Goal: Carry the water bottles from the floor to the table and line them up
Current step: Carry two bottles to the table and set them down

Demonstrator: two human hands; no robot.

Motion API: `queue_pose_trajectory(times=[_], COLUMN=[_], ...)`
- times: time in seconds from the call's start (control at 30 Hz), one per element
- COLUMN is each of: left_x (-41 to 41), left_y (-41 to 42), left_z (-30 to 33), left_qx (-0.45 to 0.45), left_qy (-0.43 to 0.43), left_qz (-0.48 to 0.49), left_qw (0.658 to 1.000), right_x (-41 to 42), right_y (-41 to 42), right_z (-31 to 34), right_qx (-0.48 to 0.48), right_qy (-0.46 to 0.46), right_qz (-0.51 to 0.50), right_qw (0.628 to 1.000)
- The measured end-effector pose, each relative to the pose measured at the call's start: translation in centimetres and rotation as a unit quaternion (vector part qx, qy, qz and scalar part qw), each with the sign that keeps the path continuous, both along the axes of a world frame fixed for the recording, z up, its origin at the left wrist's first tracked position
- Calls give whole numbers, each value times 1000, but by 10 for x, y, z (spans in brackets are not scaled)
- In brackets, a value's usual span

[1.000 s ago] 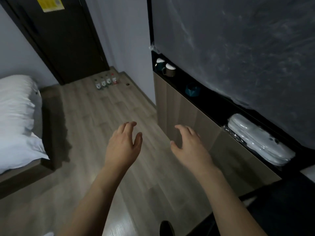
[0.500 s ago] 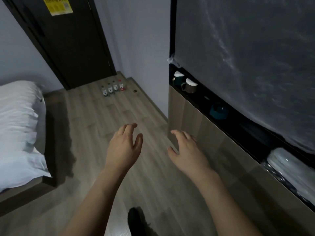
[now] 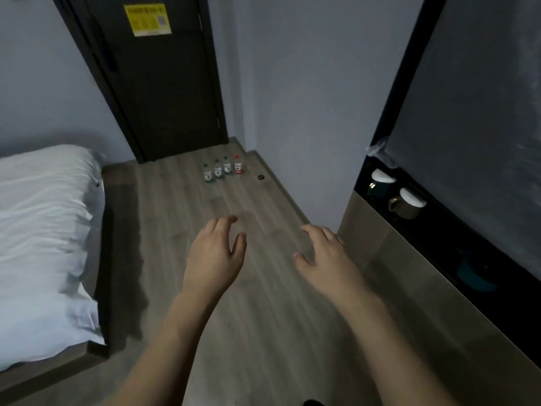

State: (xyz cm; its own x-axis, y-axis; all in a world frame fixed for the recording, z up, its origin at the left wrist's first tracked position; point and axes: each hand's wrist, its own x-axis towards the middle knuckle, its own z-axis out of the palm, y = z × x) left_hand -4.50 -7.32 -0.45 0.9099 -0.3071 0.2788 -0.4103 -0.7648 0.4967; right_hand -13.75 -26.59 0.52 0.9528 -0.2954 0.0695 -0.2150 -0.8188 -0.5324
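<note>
Several small water bottles [image 3: 222,169] stand in a row on the wooden floor in front of a dark door; the rightmost bottle [image 3: 238,165] has a red cap and label, the others green. My left hand [image 3: 215,256] and my right hand [image 3: 328,259] are stretched out in front of me, well short of the bottles, fingers loosely spread and holding nothing. No table top is in view.
A bed with white bedding [image 3: 44,244] fills the left side. On the right a wooden cabinet with a dark shelf [image 3: 433,238] holds two lidded mugs [image 3: 407,203]. A small dark round object [image 3: 260,177] lies on the floor near the bottles. A dark door [image 3: 164,83] stands behind.
The view has turned left and advanced toward the door, so the bottles appear larger and nearer. Both hands stay extended and empty. The white packages on the shelf have left the view.
</note>
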Motion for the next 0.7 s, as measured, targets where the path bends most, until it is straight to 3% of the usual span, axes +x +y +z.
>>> queue_pose_trajectory(times=[0.23,0.7], left_x=[115,366], left_y=[-9,-47], left_z=[-22,8], left_qx=[-7,21], left_qy=[21,-34], left_qz=[16,51], left_qw=[1000,998], right_x=[121,384], right_y=[-14,-68], right_z=[-18,7], right_qx=[-17,-27], right_qy=[36,-13], right_qz=[29,65], right_qw=[999,997])
